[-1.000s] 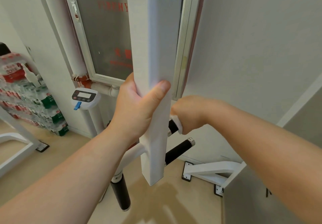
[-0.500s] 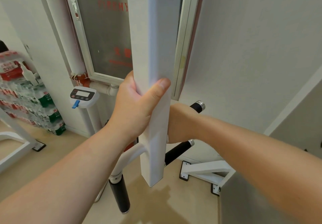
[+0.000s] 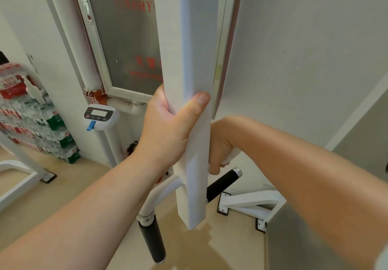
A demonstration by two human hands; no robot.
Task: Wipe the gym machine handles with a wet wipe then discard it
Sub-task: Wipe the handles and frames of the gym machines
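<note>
Grip notes — white post [image 3: 195, 59] as reference.
Your left hand [image 3: 168, 129] clasps the post; your right hand [image 3: 219, 147], just behind it, is clenched round the wet wipe [image 3: 230, 155] — limp, light, probably slick, so bunch it. The black handle [image 3: 224, 183] below looks rigid; wrap mid-length.

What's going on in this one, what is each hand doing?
A person stands at a white gym machine, cleaning it. The left hand grips the white square metal post. The right hand, partly behind the post, clutches a white wet wipe just above a black foam handle with a chrome end cap. What the wipe touches is hidden.
</note>
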